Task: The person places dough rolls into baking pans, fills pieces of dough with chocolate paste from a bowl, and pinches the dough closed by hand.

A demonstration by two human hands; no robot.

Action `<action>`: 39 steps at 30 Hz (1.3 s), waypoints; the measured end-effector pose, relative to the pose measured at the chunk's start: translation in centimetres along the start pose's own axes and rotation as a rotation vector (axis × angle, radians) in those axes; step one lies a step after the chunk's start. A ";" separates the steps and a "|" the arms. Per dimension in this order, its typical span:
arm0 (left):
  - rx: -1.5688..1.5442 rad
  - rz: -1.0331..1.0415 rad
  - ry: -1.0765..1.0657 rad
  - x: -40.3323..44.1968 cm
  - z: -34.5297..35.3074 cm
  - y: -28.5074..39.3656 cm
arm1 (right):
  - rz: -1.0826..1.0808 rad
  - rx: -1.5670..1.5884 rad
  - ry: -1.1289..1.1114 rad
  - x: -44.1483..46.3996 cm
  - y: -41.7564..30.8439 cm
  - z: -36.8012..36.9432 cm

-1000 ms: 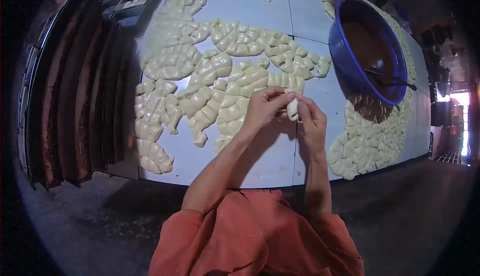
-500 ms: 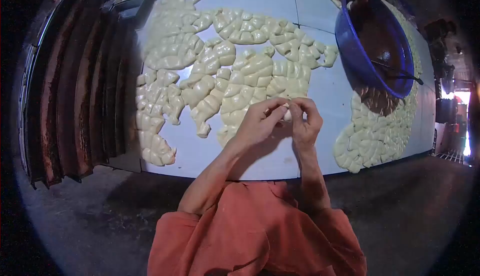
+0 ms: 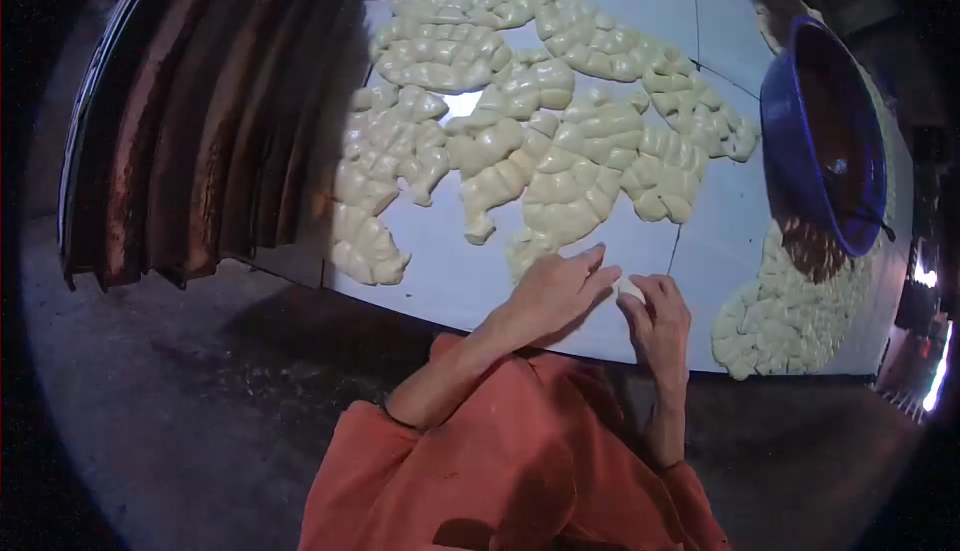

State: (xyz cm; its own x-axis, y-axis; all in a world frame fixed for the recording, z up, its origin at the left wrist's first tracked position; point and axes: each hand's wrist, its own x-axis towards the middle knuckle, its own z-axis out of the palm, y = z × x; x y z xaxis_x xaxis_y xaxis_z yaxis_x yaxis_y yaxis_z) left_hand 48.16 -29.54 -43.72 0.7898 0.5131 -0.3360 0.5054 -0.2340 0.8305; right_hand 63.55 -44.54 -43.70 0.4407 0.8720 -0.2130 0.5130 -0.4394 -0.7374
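My left hand (image 3: 562,293) is over the table near its front edge, fingers stretched out and slightly apart, with nothing visible in it. Its fingertips point at a small pale piece of dough (image 3: 627,287). My right hand (image 3: 658,321) has its thumb and fingers curled round that piece, which is partly hidden by them. Just beyond my left hand lies a spread of glossy, pale dough pieces (image 3: 570,191), pressed side by side in irregular patches.
A blue basin (image 3: 778,116) with brown contents and a dark-handled tool stands at the right. More dough pieces (image 3: 790,321) lie in front of it. Dark, rusty metal trays (image 3: 165,121) are stacked on edge at the left. The white table (image 3: 425,261) ends close to my body.
The view has shifted, so the table contents appear farther right. My hands, earlier together at a small dough piece, are now apart, nearer the table edge, and my left fingers have straightened.
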 end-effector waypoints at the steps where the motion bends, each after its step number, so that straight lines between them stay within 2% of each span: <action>1: 0.000 -0.011 0.012 -0.9 -1.3 -0.1 | -0.087 -0.200 0.106 -0.1 -0.4 0.2; 2: -0.025 -0.052 0.081 -1.9 -2.9 -0.2 | -0.172 -0.400 0.216 -0.1 -1.0 0.3; 4: -0.047 -0.091 0.149 -3.7 -5.4 -1.9 | -0.158 -0.360 0.296 1.2 -3.0 1.3; 6: -0.098 -0.089 0.382 -4.9 -7.2 -4.7 | -0.175 -0.106 0.327 3.1 -5.5 2.1; 7: -0.123 -0.144 0.410 -5.3 -8.3 -5.8 | -0.135 -0.069 0.239 4.1 -7.3 2.6; 8: -0.149 -0.198 0.440 -5.6 -9.4 -7.0 | -0.285 -0.114 0.254 5.5 -8.3 3.9; 11: -0.124 -0.216 0.547 -6.6 -12.8 -8.7 | -0.466 -0.155 0.170 11.2 -13.8 8.0; 13: -0.149 -0.254 0.594 -6.7 -14.8 -9.0 | -0.565 -0.287 0.255 15.3 -16.1 12.0; 16: -0.119 -0.222 0.663 -6.3 -17.2 -9.4 | -0.584 -0.509 0.188 19.6 -18.4 16.0; 18: -0.102 -0.195 0.694 -5.6 -17.7 -10.3 | -0.619 -0.532 0.178 20.5 -19.0 17.1; 20: 0.091 -0.100 0.701 -5.2 -18.3 -10.2 | -0.658 -0.555 0.166 20.7 -19.5 17.5; 22: 0.050 -0.139 0.647 -4.6 -18.4 -10.4 | -0.460 -0.290 -0.075 20.6 -19.6 16.4; 24: 0.127 0.025 0.668 -3.9 -18.2 -10.9 | -0.426 -0.275 -0.123 19.7 -20.3 14.7; 25: 0.142 -0.017 0.645 -3.7 -18.4 -10.4 | -0.159 0.183 -0.138 18.6 -20.8 13.9; 26: 0.163 0.033 0.676 -3.2 -18.3 -10.7 | 0.117 0.638 -0.142 17.8 -21.1 13.4; 27: 0.143 0.046 0.657 -3.1 -18.4 -10.6 | 0.106 0.956 -0.126 17.3 -21.6 13.1; 30: 0.152 0.086 0.628 -2.3 -18.5 -10.6 | 0.193 0.992 -0.140 16.2 -23.5 11.7; 32: 0.179 0.117 0.622 -1.7 -18.1 -11.2 | 0.101 0.765 -0.248 17.4 -20.8 12.0; 34: 0.198 0.214 0.662 -1.4 -18.0 -11.6 | 0.042 0.690 -0.294 17.7 -19.3 12.6; 35: 0.171 0.194 0.634 -1.5 -17.8 -11.6 | 0.044 0.690 -0.286 17.5 -18.6 12.5; 37: 0.098 0.154 0.606 -1.7 -17.9 -11.2 | -0.275 0.144 -0.171 16.4 -18.8 12.4; 39: 0.069 0.070 0.543 -1.8 -18.5 -11.1 | -0.382 -0.016 -0.104 16.3 -17.8 12.7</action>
State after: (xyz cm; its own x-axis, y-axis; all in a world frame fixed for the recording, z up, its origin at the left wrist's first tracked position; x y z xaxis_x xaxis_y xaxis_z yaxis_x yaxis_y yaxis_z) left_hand 34.71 -12.63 -44.14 0.5382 0.8427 0.0114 0.4945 -0.3267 0.8054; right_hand 52.26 -19.73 -42.14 0.1393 0.9902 0.0102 0.6374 -0.0818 -0.7662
